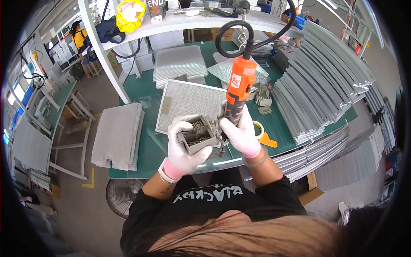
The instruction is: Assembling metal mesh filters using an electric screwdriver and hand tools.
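Note:
My left hand (179, 155), in a white glove, grips a small grey divided box (203, 146) from its left side and below. Small metal screws (198, 125) lie in its compartments. Gloved too, my right hand (243, 138) is wrapped round the dark lower grip of an orange power screwdriver (242, 79). The tool stands upright, with its cord rising from the top. Its lower tip is close to the box's right edge; whether they touch I cannot tell. Behind both hands lies a framed mesh panel (188, 99) on the green table (147, 147).
Grey sheets (117, 135) are stacked at the table's left, mesh sheets (180, 64) at the back. Tall stacked grey strips (319, 81) line the right. Near my right hand lie a tape roll (258, 128), an orange-handled tool (268, 141) and grey metal parts (263, 97). A shelf (188, 22) spans the back.

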The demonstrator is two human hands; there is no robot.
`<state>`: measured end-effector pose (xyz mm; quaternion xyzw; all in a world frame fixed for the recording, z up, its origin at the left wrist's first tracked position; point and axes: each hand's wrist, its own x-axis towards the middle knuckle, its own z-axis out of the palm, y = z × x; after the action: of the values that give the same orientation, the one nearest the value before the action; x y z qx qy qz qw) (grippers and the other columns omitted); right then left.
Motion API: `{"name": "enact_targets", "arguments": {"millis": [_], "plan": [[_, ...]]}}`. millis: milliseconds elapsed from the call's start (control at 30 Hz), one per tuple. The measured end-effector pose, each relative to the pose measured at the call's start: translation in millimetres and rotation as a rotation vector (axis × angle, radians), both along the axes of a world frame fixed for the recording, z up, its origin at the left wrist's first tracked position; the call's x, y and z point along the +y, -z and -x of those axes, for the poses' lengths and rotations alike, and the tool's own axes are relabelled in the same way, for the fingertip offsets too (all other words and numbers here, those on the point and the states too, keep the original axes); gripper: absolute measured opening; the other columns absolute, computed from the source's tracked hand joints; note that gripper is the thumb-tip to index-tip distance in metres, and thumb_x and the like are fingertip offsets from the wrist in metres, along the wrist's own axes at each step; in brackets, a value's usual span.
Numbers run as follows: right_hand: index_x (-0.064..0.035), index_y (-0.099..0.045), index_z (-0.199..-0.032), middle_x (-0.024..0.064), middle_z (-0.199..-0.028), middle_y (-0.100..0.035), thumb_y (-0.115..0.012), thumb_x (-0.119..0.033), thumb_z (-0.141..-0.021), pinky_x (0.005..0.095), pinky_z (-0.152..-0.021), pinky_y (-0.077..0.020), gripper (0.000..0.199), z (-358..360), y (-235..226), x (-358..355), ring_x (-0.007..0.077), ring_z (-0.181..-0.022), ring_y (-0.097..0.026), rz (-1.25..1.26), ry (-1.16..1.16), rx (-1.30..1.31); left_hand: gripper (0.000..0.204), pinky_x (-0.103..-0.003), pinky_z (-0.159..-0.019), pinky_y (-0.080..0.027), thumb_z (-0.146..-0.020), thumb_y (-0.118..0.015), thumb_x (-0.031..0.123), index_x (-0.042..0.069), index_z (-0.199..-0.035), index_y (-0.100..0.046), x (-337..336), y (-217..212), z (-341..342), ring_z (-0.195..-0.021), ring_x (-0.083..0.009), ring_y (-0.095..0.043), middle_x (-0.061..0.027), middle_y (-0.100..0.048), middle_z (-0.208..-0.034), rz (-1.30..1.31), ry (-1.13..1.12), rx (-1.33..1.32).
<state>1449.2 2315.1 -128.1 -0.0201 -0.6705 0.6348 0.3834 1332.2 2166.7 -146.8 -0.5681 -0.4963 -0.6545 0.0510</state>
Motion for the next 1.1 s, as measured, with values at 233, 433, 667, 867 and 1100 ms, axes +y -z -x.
{"name": "enact_targets", "arguments": {"millis": [233,433,667,867,1100], "plan": [[-0.0042,-0.053,-0.119,-0.0002,-0.096,-0.058,-0.054,-0.004,-0.095,0.0229,-0.072,-0.0468,0.024,6,-46,-4,0.0059,-0.08,-0.053,0.085,0.207,0.012,0.063,-0.041,-0.097,-0.046,-0.066,-0.081,0.004,0.008,-0.117,-0.044,0,11,1,-0.109,-0.0283,-0.056,-0.0171,-0.052,-0.121,0.048,0.048,0.01],[-0.0043,-0.055,-0.105,0.0014,-0.077,-0.06,-0.063,-0.019,-0.095,0.0251,-0.059,-0.0482,0.019,24,-103,20,0.0075,-0.063,-0.056,-0.045,0.387,0.067,0.068,-0.042,-0.096,-0.046,-0.064,-0.084,0.005,0.009,-0.118,-0.043,-1,23,1,-0.108,-0.0316,-0.057,-0.0197,-0.054,-0.121,0.028,0.021,-0.001],[-0.0007,-0.054,-0.121,0.0055,-0.086,-0.064,-0.065,-0.033,-0.096,0.024,-0.061,-0.0503,0.042,48,-151,75,0.0072,-0.068,-0.061,-0.457,0.488,0.114,0.075,-0.042,-0.094,-0.049,-0.069,-0.084,0.01,0.009,-0.129,-0.039,-18,36,6,-0.112,-0.0305,-0.056,-0.0232,-0.05,-0.126,0.038,-0.017,0.143],[0.0024,-0.043,-0.14,0.0192,-0.115,-0.058,-0.07,-0.027,-0.092,0.036,-0.093,-0.0466,0.062,51,-119,90,0.0248,-0.105,-0.059,-0.688,0.704,0.093,0.081,-0.043,-0.098,-0.046,-0.062,-0.086,0.005,0.013,-0.13,-0.043,-27,53,3,-0.117,-0.0332,-0.054,-0.0195,-0.053,-0.129,0.009,-0.013,0.083],[0.0031,-0.041,-0.146,0.0244,-0.126,-0.058,-0.066,-0.033,-0.09,0.0413,-0.096,-0.0477,0.071,-18,-1,3,0.0354,-0.108,-0.061,-0.84,-0.134,-0.393,0.082,-0.045,-0.095,-0.048,-0.062,-0.088,0.009,0.013,-0.13,-0.043,-50,64,2,-0.112,-0.0352,-0.058,-0.0213,-0.054,-0.13,0.05,-0.096,0.102]]}}
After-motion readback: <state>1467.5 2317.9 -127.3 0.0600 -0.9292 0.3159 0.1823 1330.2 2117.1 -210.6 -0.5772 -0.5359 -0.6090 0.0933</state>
